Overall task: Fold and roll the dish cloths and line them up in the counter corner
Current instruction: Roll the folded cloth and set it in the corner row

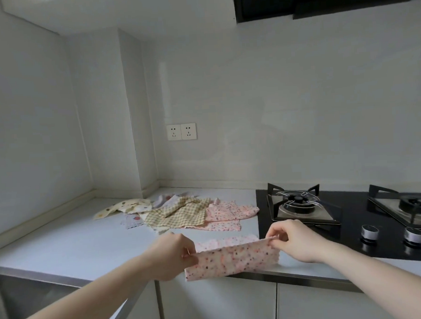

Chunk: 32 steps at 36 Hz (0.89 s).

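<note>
A pink spotted dish cloth (236, 258) is held up over the counter's front edge, its far part lying on the counter. My left hand (171, 255) pinches its left upper corner and my right hand (290, 240) pinches its right upper corner. Farther back lies a loose heap of unfolded cloths: a yellow checked cloth (180, 213), a pink spotted cloth (229, 213), a cream cloth with dots (124, 206) and a pale lilac cloth (132, 220). The counter corner (155, 189) is behind the heap.
A black gas hob (349, 225) with two burners and two knobs fills the counter's right side. Two wall sockets (181, 131) sit above the corner. A steel sink (21, 293) is at the lower left. The grey counter (69, 240) stretches left of the cloths.
</note>
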Available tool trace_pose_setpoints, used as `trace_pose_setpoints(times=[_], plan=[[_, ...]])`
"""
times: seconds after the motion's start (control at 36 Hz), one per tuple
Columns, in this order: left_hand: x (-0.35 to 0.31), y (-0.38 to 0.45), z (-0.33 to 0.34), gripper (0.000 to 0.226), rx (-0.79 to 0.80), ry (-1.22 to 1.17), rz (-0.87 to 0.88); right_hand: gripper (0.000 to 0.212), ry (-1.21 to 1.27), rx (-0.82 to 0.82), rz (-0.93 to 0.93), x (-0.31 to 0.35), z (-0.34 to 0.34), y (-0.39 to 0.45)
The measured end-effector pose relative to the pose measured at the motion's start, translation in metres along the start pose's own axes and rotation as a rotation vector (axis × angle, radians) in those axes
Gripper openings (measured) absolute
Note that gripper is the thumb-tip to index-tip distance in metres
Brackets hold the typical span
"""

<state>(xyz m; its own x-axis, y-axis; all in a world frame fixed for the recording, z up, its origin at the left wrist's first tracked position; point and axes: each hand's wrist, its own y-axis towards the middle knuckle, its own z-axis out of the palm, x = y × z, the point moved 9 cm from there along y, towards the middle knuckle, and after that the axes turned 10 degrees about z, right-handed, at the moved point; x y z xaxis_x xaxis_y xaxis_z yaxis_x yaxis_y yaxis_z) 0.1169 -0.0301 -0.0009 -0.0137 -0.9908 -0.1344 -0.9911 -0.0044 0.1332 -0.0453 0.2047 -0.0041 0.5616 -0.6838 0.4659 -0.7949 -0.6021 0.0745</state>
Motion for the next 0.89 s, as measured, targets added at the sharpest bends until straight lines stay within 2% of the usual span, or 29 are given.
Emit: trace_pose_setpoints(times=[0.28,0.42,0.58,0.69,0.81,0.89], plan=[[0.035,0.022,0.01,0.019,-0.061,-0.07,-0.113,0.005,0.143,-0.126,0.089,-0.003,-0.001,0.039],[0.053,0.035,0.02,0.015,-0.087,-0.098,-0.205,0.011,0.148,-0.179,0.12,0.001,0.006,0.06],[0.068,0.049,0.033,0.018,-0.087,-0.101,-0.292,0.008,0.14,-0.228,0.222,-0.008,0.022,0.083],[0.077,0.055,0.045,0.026,-0.081,-0.107,-0.314,0.033,0.12,-0.258,0.276,-0.015,0.035,0.088],[0.082,0.058,0.057,0.038,-0.071,-0.082,-0.301,0.058,0.023,-0.192,0.299,-0.023,0.06,0.087],[0.085,0.056,0.066,0.041,-0.064,-0.061,-0.308,0.057,-0.157,-0.167,0.288,-0.028,0.078,0.081]])
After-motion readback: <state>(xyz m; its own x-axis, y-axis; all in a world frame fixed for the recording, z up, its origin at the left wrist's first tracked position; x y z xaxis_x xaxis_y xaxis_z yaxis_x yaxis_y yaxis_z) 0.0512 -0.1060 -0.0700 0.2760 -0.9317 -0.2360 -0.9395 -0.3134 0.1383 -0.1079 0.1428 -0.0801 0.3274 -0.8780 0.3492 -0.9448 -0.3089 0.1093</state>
